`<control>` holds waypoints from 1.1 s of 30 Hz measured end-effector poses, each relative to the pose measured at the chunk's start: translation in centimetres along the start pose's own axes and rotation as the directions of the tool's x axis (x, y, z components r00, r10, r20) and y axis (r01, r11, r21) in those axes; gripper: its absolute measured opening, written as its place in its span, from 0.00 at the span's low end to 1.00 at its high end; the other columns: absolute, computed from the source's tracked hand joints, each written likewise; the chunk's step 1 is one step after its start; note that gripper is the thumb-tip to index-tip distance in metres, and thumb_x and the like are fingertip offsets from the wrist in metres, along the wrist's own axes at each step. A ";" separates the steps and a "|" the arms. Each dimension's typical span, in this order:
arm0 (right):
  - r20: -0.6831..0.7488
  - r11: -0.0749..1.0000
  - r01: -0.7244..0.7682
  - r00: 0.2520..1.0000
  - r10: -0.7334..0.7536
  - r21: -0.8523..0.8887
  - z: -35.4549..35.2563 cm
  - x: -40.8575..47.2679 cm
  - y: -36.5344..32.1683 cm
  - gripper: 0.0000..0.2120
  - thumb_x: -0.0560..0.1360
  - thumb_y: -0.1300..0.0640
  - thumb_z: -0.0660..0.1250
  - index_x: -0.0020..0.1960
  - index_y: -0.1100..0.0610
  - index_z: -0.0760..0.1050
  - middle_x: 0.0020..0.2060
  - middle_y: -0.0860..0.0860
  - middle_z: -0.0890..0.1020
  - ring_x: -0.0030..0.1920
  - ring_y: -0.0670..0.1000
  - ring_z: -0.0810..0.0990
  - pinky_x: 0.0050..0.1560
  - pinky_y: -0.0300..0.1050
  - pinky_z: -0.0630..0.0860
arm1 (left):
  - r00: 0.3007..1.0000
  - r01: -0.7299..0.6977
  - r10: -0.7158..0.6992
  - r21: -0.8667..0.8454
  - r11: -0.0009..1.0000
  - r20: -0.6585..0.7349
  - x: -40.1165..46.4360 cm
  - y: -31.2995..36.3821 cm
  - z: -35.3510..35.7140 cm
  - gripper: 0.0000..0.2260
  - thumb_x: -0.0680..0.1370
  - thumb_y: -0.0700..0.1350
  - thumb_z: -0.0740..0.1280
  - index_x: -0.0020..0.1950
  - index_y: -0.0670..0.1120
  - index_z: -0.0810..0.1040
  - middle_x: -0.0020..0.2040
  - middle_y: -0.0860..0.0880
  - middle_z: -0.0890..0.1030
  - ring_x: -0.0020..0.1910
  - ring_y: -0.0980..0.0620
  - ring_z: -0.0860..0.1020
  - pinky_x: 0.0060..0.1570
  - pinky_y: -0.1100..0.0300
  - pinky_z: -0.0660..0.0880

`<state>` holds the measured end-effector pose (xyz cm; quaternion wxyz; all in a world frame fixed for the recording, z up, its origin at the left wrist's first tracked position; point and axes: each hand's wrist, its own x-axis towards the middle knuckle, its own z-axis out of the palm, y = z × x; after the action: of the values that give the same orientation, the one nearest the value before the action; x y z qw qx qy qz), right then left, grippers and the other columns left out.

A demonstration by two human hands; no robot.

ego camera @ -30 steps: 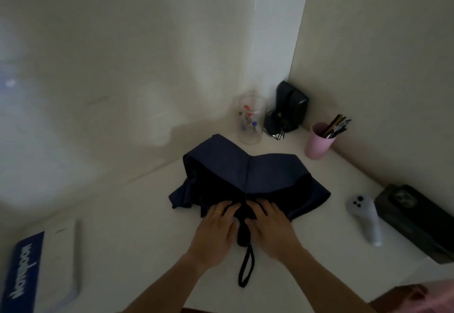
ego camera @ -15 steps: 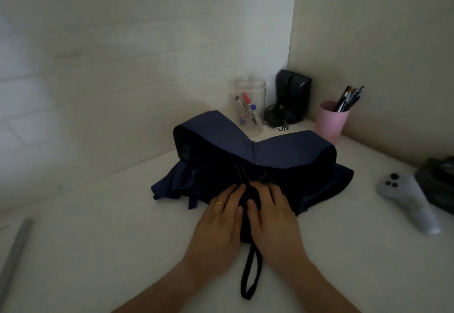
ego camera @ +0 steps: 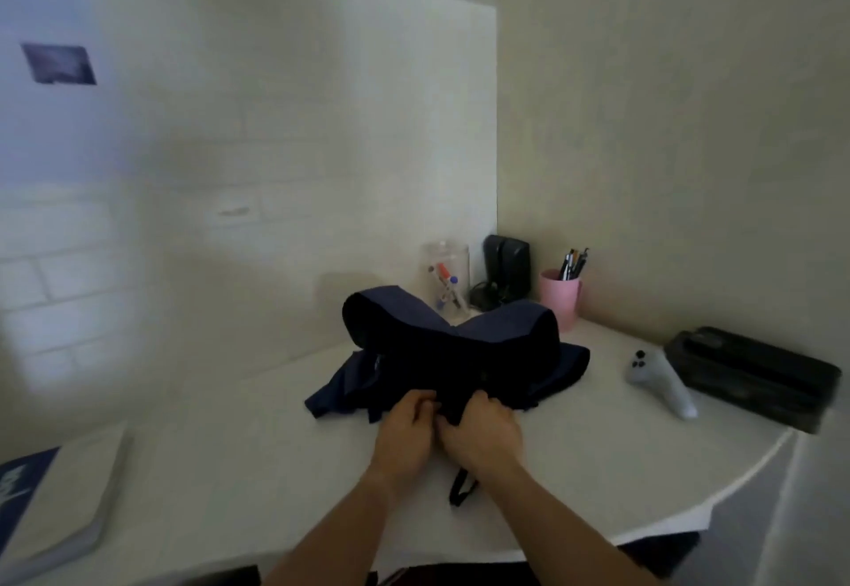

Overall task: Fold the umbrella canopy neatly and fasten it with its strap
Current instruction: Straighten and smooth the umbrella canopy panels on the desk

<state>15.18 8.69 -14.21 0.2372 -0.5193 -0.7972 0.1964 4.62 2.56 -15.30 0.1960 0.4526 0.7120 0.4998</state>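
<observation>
White worktop (ego camera: 257, 461) filling the lower frame, rounded at its right edge, set into a corner of pale walls. Navy umbrella canopy (ego camera: 453, 346) heaped loose and unfolded at mid-worktop, two puffed lobes rising toward the back, lower folds spilling out left and right onto the surface. Black case (ego camera: 754, 376) lying flat at far right, near the worktop edge. White book with a blue cover patch (ego camera: 55, 498) at the near left, well apart from the canopy. Left hand (ego camera: 404, 436) and right hand (ego camera: 483, 436) side by side, touching, both curled tight into the near edge of the dark fabric, fingers bunching it between them. Grey controller (ego camera: 662, 381) just beside the case, buttons up. Black speaker (ego camera: 506, 270) upright in the corner. Clear jar (ego camera: 446, 279) holding markers, behind the canopy. Pink cup (ego camera: 559, 298) of pens, right of the speaker. Black strap loop (ego camera: 460, 489) poking out on the worktop beneath the right wrist, unfastened.
</observation>
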 end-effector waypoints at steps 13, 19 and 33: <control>-0.257 0.781 0.283 0.953 -0.162 0.557 3.0 0.0 0.6 0.22 0.76 0.56 0.72 0.68 0.54 0.71 0.59 0.50 0.75 0.59 0.45 0.76 0.59 0.36 0.70 | 0.945 0.290 -0.325 -0.558 0.777 0.039 5.7 5.4 -1.7 0.28 0.69 0.61 0.78 0.65 0.49 0.79 0.59 0.47 0.84 0.56 0.45 0.82 0.59 0.48 0.81; 0.016 0.803 0.119 0.987 -0.157 0.585 2.0 -0.7 -0.8 0.15 0.75 0.40 0.69 0.51 0.52 0.75 0.40 0.47 0.83 0.41 0.48 0.82 0.41 0.42 0.77 | 0.981 0.158 -0.194 -0.515 0.842 -0.018 6.1 5.1 -1.8 0.19 0.80 0.57 0.67 0.64 0.46 0.78 0.54 0.43 0.85 0.44 0.49 0.85 0.47 0.55 0.83; 0.139 0.732 -0.006 0.983 -0.121 0.681 1.4 -0.6 -0.8 0.20 0.76 0.68 0.67 0.59 0.45 0.72 0.56 0.45 0.80 0.59 0.49 0.79 0.51 0.27 0.73 | 0.996 0.080 -0.060 -0.340 0.937 0.069 3.1 4.3 -2.8 0.09 0.81 0.48 0.69 0.42 0.55 0.84 0.41 0.59 0.86 0.42 0.62 0.82 0.43 0.68 0.75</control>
<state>14.00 7.69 -14.99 0.3458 -0.3526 -0.7038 0.5107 2.87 4.03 -9.75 0.3099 0.4002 0.6239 0.5954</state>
